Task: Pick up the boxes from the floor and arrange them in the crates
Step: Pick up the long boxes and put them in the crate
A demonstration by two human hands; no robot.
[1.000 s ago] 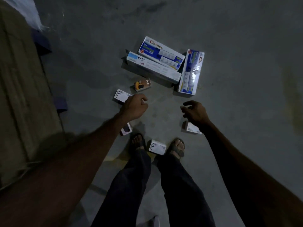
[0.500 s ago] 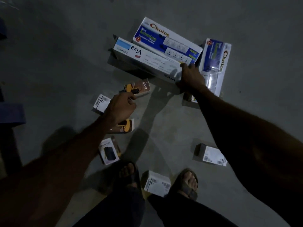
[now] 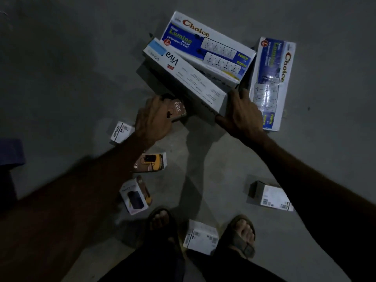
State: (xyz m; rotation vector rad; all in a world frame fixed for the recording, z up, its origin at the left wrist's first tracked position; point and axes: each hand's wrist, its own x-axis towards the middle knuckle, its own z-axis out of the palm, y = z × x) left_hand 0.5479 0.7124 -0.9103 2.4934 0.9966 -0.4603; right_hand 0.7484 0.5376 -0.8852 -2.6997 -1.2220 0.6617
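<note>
I see the left hand [image 3: 153, 117] grip pinching the small 65W box [image 3: 177, 110]; right hand [image 3: 243, 112] clasps the Viva box [image 3: 189, 78] at its 5 o'clock end. Stiff, light cardboard; hold ends.

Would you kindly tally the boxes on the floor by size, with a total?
Long boxes: 3 — Viva box, Choice box, second Choice box.
Small boxes: 6 —.
Total: 9
</note>
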